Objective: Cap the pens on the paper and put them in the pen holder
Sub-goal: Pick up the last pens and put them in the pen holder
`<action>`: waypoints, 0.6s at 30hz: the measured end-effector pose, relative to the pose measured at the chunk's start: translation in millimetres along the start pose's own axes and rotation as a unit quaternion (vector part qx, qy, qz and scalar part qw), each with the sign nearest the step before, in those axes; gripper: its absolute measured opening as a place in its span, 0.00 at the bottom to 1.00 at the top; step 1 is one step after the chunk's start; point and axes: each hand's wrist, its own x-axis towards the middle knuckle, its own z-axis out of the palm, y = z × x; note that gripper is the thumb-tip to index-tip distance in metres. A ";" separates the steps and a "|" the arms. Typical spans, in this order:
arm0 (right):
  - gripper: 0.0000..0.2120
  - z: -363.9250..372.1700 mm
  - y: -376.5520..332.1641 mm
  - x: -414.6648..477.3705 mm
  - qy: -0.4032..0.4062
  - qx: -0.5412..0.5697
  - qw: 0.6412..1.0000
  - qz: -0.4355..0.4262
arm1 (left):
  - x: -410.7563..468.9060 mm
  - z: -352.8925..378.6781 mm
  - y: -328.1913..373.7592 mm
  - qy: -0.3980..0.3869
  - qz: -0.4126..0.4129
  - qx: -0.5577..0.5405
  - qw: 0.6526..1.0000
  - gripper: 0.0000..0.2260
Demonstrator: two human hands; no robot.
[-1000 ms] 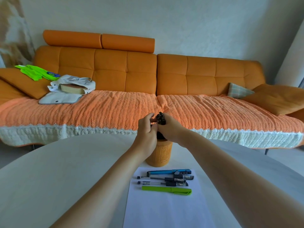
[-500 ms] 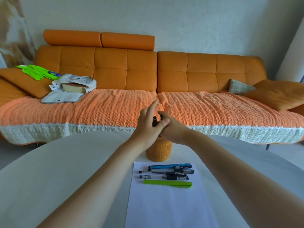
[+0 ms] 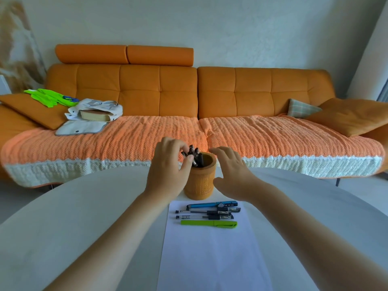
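An orange cylindrical pen holder (image 3: 199, 181) stands on the table just beyond a white sheet of paper (image 3: 212, 255). Several dark pens (image 3: 194, 156) stick out of it, leaning left. My left hand (image 3: 168, 169) is at the holder's left rim, fingertips touching those pens. My right hand (image 3: 233, 173) hovers open at the holder's right side, holding nothing. On the paper's far end lie a blue pen (image 3: 212, 205), two black gel pens (image 3: 210, 214) and a green pen (image 3: 209, 223), side by side.
The round white table (image 3: 73, 223) carries only the holder and paper. Behind it runs an orange sofa (image 3: 189, 95) with a woven throw, a white bag with a book (image 3: 94, 114), green gloves (image 3: 52, 97) and cushions (image 3: 352, 114).
Both hands were clasped together over the holder around the dark pens. Now they have parted: the right hand has let go and opened to the right, and the pens stand in the holder.
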 end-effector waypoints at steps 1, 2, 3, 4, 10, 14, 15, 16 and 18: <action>0.36 1.1 1.1 -11.0 -0.002 -0.009 1.000 -0.004 | -10.6 -3.6 2.7 -0.002 0.012 0.001 1.000 0.04; 0.34 3.2 2.4 -21.8 -0.013 -0.017 1.000 -0.005 | -21.3 -6.0 5.2 -0.021 0.014 -0.003 1.000 0.04; 0.33 5.9 4.0 -32.2 -0.032 -0.023 0.999 -0.002 | -32.0 -6.2 6.6 -0.054 0.009 -0.007 0.998 0.05; 0.31 8.7 5.8 -41.8 -0.055 -0.027 0.998 0.001 | -42.5 -5.3 7.4 -0.092 0.003 -0.005 0.996 0.06; 0.37 21.1 14.1 -72.5 -0.146 -0.074 0.987 0.001 | -77.6 11.1 8.3 -0.316 -0.010 0.027 0.948 0.24; 0.39 28.6 17.3 -83.4 -0.165 -0.109 0.980 0.004 | -87.9 17.9 11.4 -0.392 0.006 0.071 0.917 0.31; 0.38 30.7 18.1 -84.5 -0.162 -0.118 0.980 -0.002 | -88.3 18.5 11.4 -0.394 0.009 0.076 0.916 0.31; 0.38 32.3 18.8 -84.7 -0.158 -0.126 0.979 -0.007 | -87.8 18.8 10.9 -0.389 0.014 0.081 0.918 0.31; 0.37 33.0 18.5 -83.2 -0.153 -0.141 0.978 -0.015 | -85.5 19.9 9.0 -0.375 0.031 0.091 0.922 0.29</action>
